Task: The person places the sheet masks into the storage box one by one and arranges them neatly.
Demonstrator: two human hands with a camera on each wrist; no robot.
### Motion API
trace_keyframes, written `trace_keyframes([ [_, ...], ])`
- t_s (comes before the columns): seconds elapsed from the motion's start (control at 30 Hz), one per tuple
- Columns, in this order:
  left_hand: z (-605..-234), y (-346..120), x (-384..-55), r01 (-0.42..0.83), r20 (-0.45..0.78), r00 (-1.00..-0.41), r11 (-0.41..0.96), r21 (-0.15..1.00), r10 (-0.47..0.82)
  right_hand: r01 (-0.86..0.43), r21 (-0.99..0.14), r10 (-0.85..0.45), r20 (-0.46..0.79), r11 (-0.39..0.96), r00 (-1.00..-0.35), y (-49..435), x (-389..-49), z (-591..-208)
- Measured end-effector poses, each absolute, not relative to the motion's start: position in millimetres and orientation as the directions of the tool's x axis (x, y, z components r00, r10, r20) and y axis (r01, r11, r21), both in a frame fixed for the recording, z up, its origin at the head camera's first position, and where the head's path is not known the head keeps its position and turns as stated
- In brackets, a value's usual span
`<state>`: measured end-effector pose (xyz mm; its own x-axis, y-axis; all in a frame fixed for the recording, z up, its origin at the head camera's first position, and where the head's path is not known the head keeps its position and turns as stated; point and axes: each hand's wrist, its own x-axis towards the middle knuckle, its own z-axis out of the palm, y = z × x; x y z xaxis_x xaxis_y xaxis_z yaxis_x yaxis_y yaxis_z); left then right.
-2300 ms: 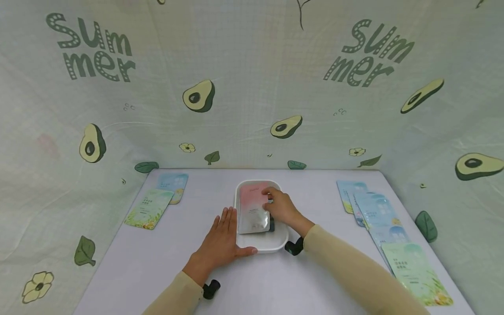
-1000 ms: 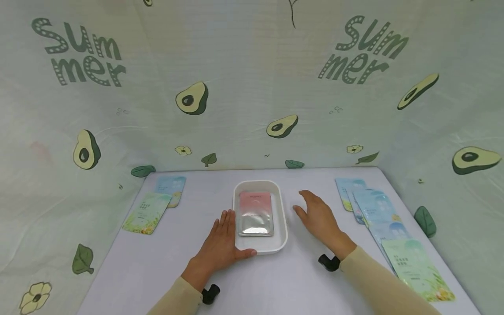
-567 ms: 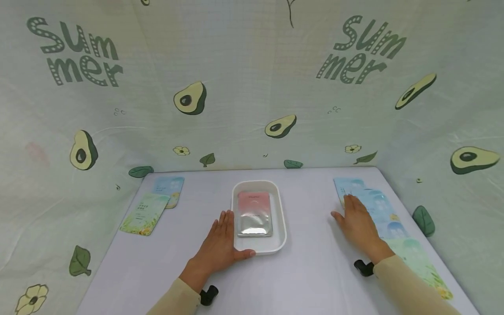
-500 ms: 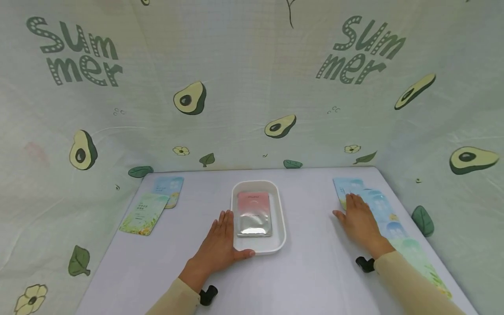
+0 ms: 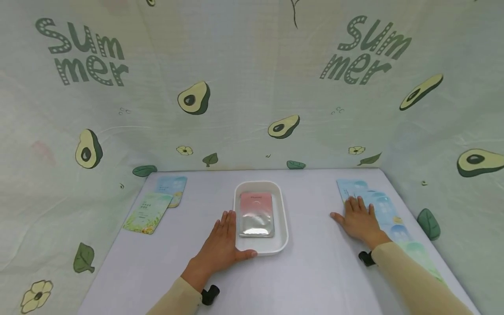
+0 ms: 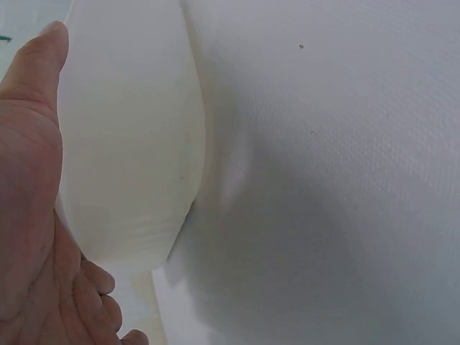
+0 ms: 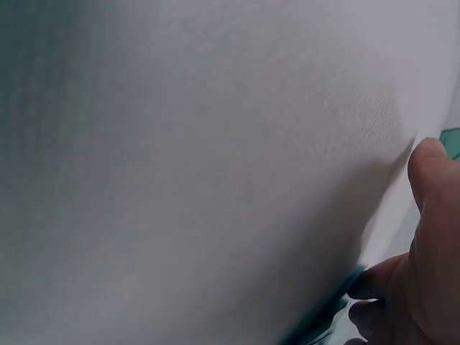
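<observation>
A white oblong tray [image 5: 257, 246] stands in the middle of the table, with a pink-and-silver face mask packet [image 5: 257, 212] lying flat in it. My left hand [image 5: 218, 247] rests along the tray's left side, fingers straight and thumb at the near corner; the left wrist view has the tray's wall [image 6: 129, 144] against the palm. Over the blue face mask packets [image 5: 382, 208] at the right, my right hand [image 5: 359, 222] lies with fingers spread and thumb out to the left. It partly covers them. In the right wrist view a dark blue edge shows by the fingertips.
A green packet [image 5: 419, 253] lies nearer along the right edge, partly under the forearm. On the left, another green packet [image 5: 147, 214] overlaps a blue packet [image 5: 171, 187]. A printed cloth [image 5: 236, 148] stands around the back and sides of the table.
My right hand has let go of the pink-and-silver packet in the tray and moved right onto the blue packets, where its fingers have spread. My left hand stays at the tray.
</observation>
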<state>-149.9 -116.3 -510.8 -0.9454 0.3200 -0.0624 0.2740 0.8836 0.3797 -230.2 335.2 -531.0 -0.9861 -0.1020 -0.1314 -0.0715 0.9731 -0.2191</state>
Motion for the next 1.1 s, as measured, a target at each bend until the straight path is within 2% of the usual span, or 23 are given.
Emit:
trace_keyframes([
  [0.27,-508.6,-114.5,-150.6,0.279,-0.055,-0.945,0.880,0.384,0.324,-0.120,-0.212,-0.149,-0.129,0.970,-0.980,329.2,-235.0,-532.0],
  [0.63,-510.2,-114.9,-150.2,0.267,-0.072,-0.946,0.887,0.377,0.316,-0.204,-0.207,-0.230,-0.108,0.957,-0.967,287.8,-243.6,-539.7],
  [0.9,-510.2,-115.5,-150.3,0.273,-0.057,-0.947,0.884,0.380,0.317,-0.363,-0.225,-0.390,-0.088,0.904,-0.917,245.3,-238.0,-538.5],
  [1.1,-510.0,-115.6,-150.5,0.283,-0.045,-0.945,0.879,0.384,0.324,-0.425,-0.245,-0.460,-0.107,0.872,-0.882,222.0,-231.6,-536.1],
])
